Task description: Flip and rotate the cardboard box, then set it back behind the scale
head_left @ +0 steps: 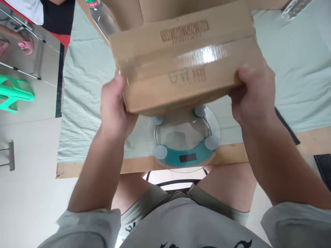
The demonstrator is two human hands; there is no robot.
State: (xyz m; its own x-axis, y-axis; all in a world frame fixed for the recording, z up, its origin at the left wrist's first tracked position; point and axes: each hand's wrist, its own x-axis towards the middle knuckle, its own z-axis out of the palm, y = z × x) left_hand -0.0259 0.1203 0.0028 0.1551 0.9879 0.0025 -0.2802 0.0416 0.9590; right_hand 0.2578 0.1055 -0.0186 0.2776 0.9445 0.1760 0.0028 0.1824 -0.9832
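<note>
Both of my hands grip a brown cardboard box, raised and tilted over the table. Clear tape runs across its face, which bears printed markings. My left hand is closed on the box's left end, thumb at the edge. At the right end, my right hand is closed around the lower corner, thumb on the face. Below the box, near the table's front edge, lies a round glass scale with a teal band and a small dark display. The box hides the scale's far part.
A pale green cloth covers the table. Behind the box stand a clear bottle with a green cap and more cardboard. Another clear object lies at the back right. A green stool and a person's pink-shod foot are at left.
</note>
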